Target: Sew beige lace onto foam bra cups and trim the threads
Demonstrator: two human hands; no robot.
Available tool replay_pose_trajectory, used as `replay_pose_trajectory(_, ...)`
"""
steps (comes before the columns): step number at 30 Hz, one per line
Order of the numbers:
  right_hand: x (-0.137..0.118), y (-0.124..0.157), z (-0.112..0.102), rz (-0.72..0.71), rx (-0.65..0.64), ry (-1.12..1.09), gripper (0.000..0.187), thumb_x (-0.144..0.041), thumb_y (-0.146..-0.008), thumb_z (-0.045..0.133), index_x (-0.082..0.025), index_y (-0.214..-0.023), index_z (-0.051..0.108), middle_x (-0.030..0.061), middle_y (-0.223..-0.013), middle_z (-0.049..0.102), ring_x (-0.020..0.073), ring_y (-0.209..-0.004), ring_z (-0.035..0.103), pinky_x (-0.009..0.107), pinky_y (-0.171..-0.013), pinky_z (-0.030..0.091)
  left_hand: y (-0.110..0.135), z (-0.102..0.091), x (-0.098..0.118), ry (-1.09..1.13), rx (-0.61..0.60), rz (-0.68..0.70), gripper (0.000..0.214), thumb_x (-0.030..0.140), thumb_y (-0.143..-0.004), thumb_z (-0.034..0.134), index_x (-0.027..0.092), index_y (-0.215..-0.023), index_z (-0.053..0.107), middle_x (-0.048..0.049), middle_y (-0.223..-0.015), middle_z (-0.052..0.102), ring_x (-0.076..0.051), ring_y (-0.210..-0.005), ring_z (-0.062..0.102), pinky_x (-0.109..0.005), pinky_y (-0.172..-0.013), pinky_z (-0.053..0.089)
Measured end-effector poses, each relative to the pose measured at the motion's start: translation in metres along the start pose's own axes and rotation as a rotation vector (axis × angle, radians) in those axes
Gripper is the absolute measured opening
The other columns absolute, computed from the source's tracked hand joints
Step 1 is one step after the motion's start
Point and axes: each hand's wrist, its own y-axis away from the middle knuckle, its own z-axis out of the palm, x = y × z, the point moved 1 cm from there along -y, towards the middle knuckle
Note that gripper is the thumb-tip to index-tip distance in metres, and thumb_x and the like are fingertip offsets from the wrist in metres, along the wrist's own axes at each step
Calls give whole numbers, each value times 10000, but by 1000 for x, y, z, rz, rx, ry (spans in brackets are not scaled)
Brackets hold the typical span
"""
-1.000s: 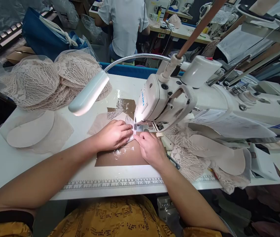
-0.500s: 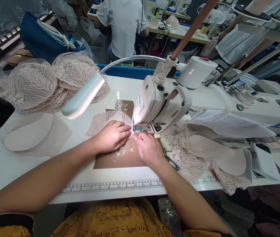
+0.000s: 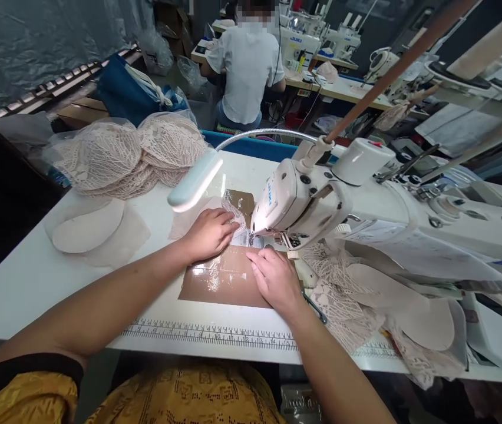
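At a white sewing table (image 3: 21, 288), we lay our left hand (image 3: 210, 235) palm down, fingers stretched out and unclenched, over a lace piece (image 3: 234, 211) just left of the needle of a JUKI sewing machine (image 3: 280, 197). Our right hand (image 3: 274, 281) rests on the near side of the needle, fingers partly curled and index finger pointing left; we cannot tell whether it pinches anything. Beneath both hands lies a shiny brown sheet (image 3: 218, 280), and a printed ruler (image 3: 215, 337) runs along the table's near edge. A slim lamp (image 3: 195, 179) hangs above and left of the work. Beyond it we see stacked lace cups (image 3: 109, 156); more lace (image 3: 339, 306) is heaped to our right, near a dark hand tool (image 3: 315, 306). In the background, a co-worker in a white shirt (image 3: 251, 73) sits facing away from us.
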Motion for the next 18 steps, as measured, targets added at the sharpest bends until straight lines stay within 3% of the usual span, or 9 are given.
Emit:
replay_pose_trajectory(7,4,2,1,-63,25,-75,322,-213,-936,440,-182,-1127,698,69,-905,663,190,-802,615,312,-747,464,3,-10,-7,-65,-94,-266,317,260,-919,455,181,-1155,651,-140,-1245,606,-316,-1141,524,-480,-912,443)
replay_pose_trajectory(11,9,2,4,-113,56,-85,323,-250,-946,422,-193,-1100,700,76,-896,666,205,-804,627,334,-731,481,14,-39,-9,-128,-138,-360,344,342,-888,516,160,-1156,630,-156,-1191,625,-325,-1078,562,-458,-867,464)
replay_pose_trajectory(14,10,2,4,-130,65,-99,320,-263,-947,423,-202,-1096,699,73,-908,669,206,-810,634,332,-722,491,42,-76,-22,-196,-126,-478,466,443,-912,461,97,-1200,579,-206,-1202,609,-369,-1114,542,-507,-898,439)
replay_pose_trajectory(18,10,3,4,-127,64,-104,325,-259,-946,416,-195,-1083,703,76,-902,670,212,-813,642,343,-734,496,112,-121,-64,-416,-139,-995,551,517,-918,385,43,-1138,561,-272,-1216,576,-420,-1169,503,-559,-947,385)
